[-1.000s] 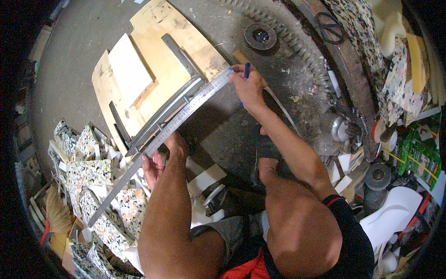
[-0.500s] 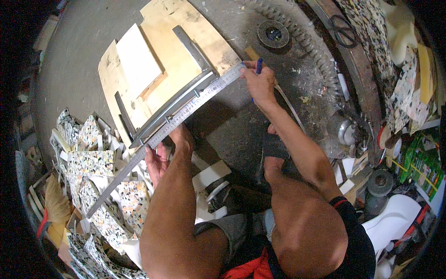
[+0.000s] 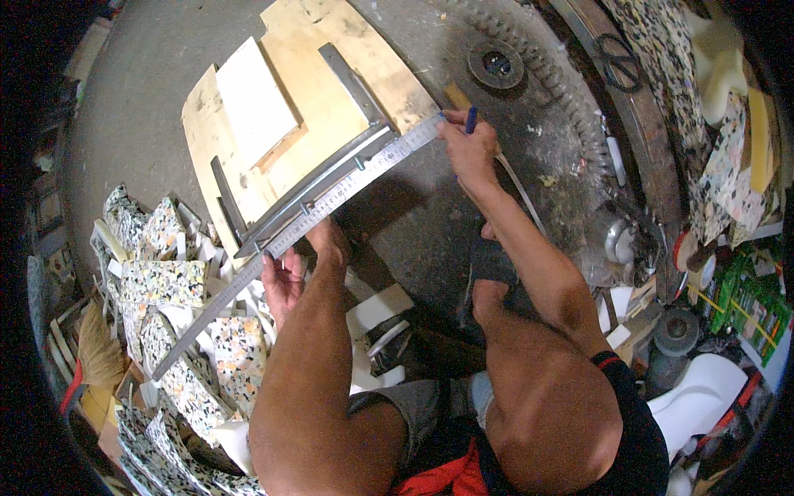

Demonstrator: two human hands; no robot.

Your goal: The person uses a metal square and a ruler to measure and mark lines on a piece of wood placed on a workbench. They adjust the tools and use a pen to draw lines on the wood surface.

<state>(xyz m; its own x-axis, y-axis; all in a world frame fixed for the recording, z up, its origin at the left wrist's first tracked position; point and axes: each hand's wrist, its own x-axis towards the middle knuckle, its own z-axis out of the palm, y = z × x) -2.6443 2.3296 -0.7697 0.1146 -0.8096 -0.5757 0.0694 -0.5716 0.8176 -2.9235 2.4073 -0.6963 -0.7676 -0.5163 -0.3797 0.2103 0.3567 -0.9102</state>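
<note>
A long metal ruler (image 3: 207,318) lies along the near edge of a plywood panel (image 3: 310,99), its lower left end sticking out past the panel. My left hand (image 3: 284,283), palm up, grips the ruler's edge near the panel's left corner. At the panel's right corner, my right hand (image 3: 471,153) holds a blue pen (image 3: 471,121) upright between its fingers, with fingertips on the ruler's end. Dark metal bars (image 3: 351,83) and a near-edge metal rail (image 3: 318,186) with bolts are on the panel. A pale rectangular board (image 3: 258,103) lies on top.
Speckled foam pieces (image 3: 165,283) and white scraps heap up at the left, by a straw broom (image 3: 101,351). Right of the panel are a round disc (image 3: 496,64), black-handled scissors (image 3: 618,62) on a rusty beam (image 3: 641,124), and a grinder-like tool (image 3: 619,244). My bare legs flank the work.
The whole view has shifted slightly, so the panel appears a little further right. Both hands keep their places on the ruler, and the pen stays in my right hand.
</note>
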